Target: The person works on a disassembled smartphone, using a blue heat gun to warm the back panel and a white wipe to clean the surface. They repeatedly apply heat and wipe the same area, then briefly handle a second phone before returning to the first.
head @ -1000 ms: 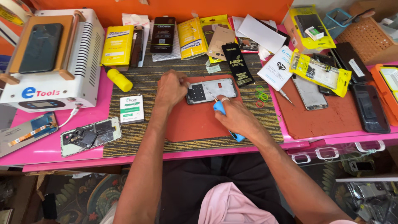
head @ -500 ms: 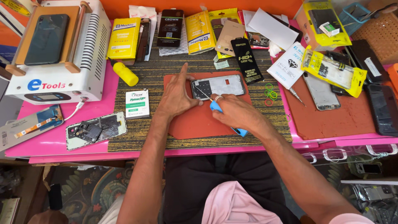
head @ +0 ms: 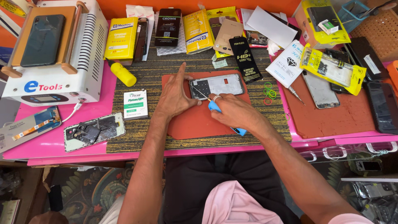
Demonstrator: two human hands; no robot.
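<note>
A bare phone frame [head: 222, 85] lies on a red-brown mat [head: 195, 122] in the middle of the bench. My left hand [head: 176, 96] presses down on the frame's left end, fingers spread and index finger pointing away. My right hand [head: 234, 112] grips a blue-handled tool [head: 215, 107]; its thin metal tip touches the frame's lower left edge. The handle's other end sticks out below my palm.
A white heating machine [head: 62, 79] with a phone on top stands at the left. An opened phone back [head: 94, 130], a white card [head: 135, 104] and a yellow bottle [head: 123, 74] lie left of the mat. Boxes line the back; phones and packets sit right.
The view has shifted so the bench sits slightly lower and to the right. My hands stay on the frame; the tool tip has moved a little along its lower left edge.
</note>
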